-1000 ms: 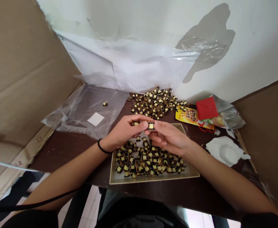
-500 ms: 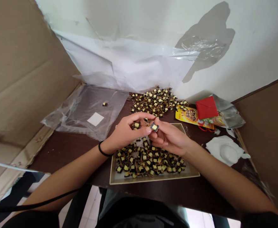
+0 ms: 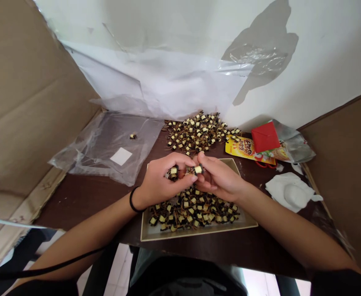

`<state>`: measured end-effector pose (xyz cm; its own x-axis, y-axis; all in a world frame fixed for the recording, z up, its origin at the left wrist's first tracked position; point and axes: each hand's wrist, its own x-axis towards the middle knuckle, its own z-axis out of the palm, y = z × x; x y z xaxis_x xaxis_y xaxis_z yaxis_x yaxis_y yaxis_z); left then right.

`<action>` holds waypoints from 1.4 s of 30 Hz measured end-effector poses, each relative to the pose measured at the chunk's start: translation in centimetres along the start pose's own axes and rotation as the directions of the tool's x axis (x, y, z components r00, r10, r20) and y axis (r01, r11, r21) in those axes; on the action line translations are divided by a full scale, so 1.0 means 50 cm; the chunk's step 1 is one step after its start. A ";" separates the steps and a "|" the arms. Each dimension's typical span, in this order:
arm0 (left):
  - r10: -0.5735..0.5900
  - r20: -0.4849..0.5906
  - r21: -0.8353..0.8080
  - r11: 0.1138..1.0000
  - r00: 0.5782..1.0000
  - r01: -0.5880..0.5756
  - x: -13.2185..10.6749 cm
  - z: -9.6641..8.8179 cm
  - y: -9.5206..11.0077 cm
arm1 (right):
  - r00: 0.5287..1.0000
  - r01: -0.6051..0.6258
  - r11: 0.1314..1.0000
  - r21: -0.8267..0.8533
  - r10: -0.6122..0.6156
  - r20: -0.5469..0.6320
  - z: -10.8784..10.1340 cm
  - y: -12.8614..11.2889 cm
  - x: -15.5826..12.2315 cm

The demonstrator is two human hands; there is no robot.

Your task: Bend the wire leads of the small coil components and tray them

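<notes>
My left hand [image 3: 160, 181] and my right hand [image 3: 219, 177] meet above a shallow beige tray [image 3: 199, 231]. The tray is full of several small black-and-yellow wound coil parts [image 3: 193, 211]. Between the fingertips of both hands sits one such small coil part [image 3: 198, 169]. A second coil part [image 3: 173, 171] is tucked in my left palm. A black band circles my left wrist. Behind the tray lies a loose pile of the same coil parts [image 3: 197, 133] on the dark table.
A clear plastic bag [image 3: 112, 148] with one stray part lies at the left. A yellow snack packet [image 3: 244, 149], a red box [image 3: 265, 137] and crumpled white tissue [image 3: 291, 191] sit at the right. Cardboard walls stand on both sides; white plastic sheet [image 3: 168, 82] hangs behind.
Both hands have sunk slightly toward the tray and closed together. The held coil part turned between the fingertips, and a second part shows in my left palm.
</notes>
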<state>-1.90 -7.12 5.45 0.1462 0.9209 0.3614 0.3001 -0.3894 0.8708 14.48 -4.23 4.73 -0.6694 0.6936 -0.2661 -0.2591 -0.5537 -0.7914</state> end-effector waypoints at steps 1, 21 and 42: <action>-0.002 -0.009 -0.003 1.000 1.000 0.002 -0.001 0.001 0.001 | 1.000 0.007 1.000 -0.009 -0.007 0.000 0.000 0.000 0.000; 0.200 0.063 0.200 0.957 0.978 -0.209 -0.005 0.006 -0.010 | 0.998 0.054 0.999 0.004 -0.054 -0.029 0.001 0.000 -0.002; 0.314 0.116 0.287 0.898 0.942 -0.335 0.001 0.010 -0.015 | 0.983 0.136 0.990 -0.026 -0.138 -0.123 0.000 0.000 0.002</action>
<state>-1.65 -6.80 4.63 0.3410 0.7431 0.5757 0.4906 -0.6631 0.5653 14.44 -4.14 4.70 -0.5362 0.8149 -0.2200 -0.3298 -0.4422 -0.8341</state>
